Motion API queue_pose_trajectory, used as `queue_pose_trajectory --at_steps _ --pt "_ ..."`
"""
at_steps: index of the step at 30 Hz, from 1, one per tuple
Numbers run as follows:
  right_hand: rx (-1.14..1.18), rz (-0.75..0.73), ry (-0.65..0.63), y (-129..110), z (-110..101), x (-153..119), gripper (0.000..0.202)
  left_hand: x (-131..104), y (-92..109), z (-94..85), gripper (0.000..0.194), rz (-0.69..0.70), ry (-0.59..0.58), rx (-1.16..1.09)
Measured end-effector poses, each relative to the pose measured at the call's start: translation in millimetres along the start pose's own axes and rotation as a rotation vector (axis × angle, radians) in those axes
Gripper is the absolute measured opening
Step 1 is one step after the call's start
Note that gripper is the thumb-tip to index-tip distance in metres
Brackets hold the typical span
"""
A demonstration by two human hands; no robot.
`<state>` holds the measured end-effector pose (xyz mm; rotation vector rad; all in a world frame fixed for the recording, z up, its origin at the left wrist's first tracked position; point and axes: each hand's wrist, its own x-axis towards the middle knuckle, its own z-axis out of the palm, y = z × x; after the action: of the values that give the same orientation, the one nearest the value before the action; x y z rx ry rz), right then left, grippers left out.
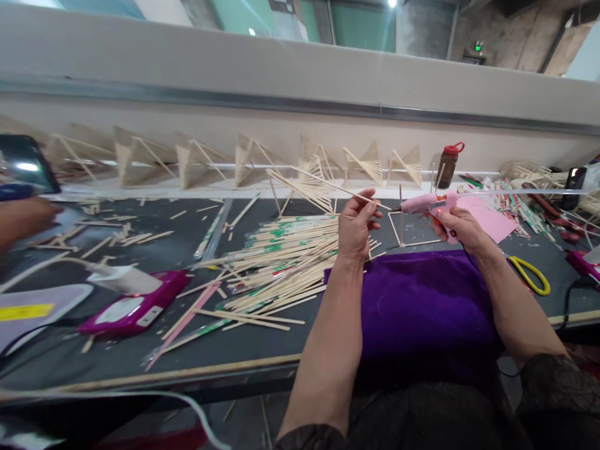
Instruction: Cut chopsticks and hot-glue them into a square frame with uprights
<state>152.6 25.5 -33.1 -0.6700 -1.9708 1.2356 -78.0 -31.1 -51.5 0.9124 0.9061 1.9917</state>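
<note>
Between the fingertips of my left hand point(360, 224) is a thin wooden stick point(323, 181), slanting up to the left. Its right end meets the nozzle of a pink hot glue gun point(429, 201), or comes very close to it. My right hand point(462, 228) is wrapped round the gun's handle. Just below the nozzle stands a small open frame of sticks point(396, 228) on the dark table. A heap of loose wooden sticks point(281, 262), some in green-printed wrappers, lies left of my left hand. Purple cloth point(422, 300) spreads beneath my forearms.
Fan-shaped stick structures point(248, 156) line the back wall. A red-lidded bottle point(449, 165) stands behind the gun. Yellow-handled scissors point(532, 275) lie right of my right arm. A magenta power strip point(135, 306) with a white plug sits at left, near another person's hand point(28, 219).
</note>
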Motion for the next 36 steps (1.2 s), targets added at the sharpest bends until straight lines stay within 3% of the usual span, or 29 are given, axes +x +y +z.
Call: queue_pose_trajectory --at_steps 36 --pt "-0.073 0.026 0.046 -2.3 0.8 -0.7 0.054 -1.8 3.7 2.7 0.030 -0.039 0.047 -0.044"
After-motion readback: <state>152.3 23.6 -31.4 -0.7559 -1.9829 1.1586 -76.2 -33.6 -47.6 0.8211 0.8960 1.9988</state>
